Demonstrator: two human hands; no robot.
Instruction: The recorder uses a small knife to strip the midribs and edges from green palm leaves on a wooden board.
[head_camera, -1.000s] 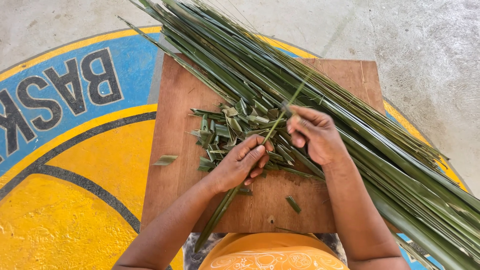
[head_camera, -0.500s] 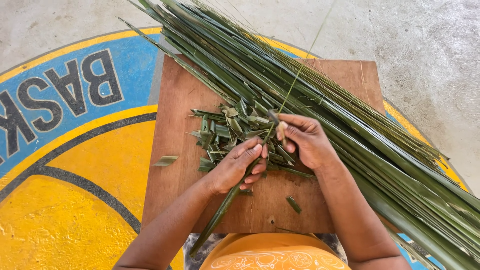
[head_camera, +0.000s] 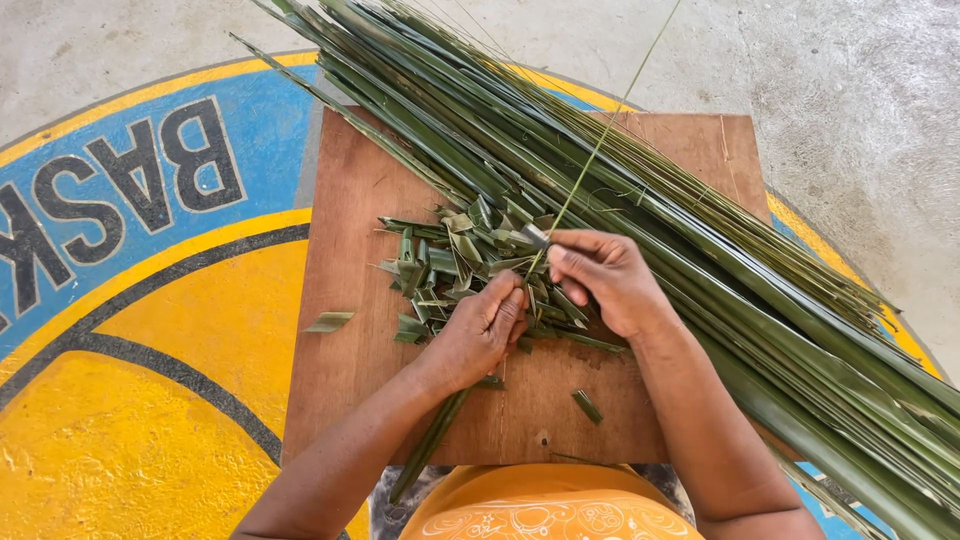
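Left hand (head_camera: 480, 335) at the centre of the wooden board (head_camera: 350, 330), fingers curled and clenched on a long green leaf strip (head_camera: 432, 448) that runs out from under the palm toward 7 o'clock, past the board's near edge. Right hand (head_camera: 605, 280) just beside it at 2 o'clock of the left, thumb and forefinger pinched on a thin pale midrib (head_camera: 600, 140) that rises in a straight line toward 1 o'clock, over the bundle and out of the top of the view. Both hands resting against a heap of short cut leaf pieces (head_camera: 450, 265) at 11 o'clock of the left hand, on the board's middle. Bundle of long palm leaves (head_camera: 700, 260) laid diagonally across the board, from 11 o'clock down to 4 o'clock, overhanging it at both ends. One stray leaf piece (head_camera: 328, 322) at 9 o'clock near the board's left edge; another small piece (head_camera: 587, 405) at 5 o'clock of the hands. Board set on a concrete floor (head_camera: 850, 90) painted with a blue and yellow circle (head_camera: 150, 330). Orange garment (head_camera: 545, 505) at 6 o'clock, bottom edge.
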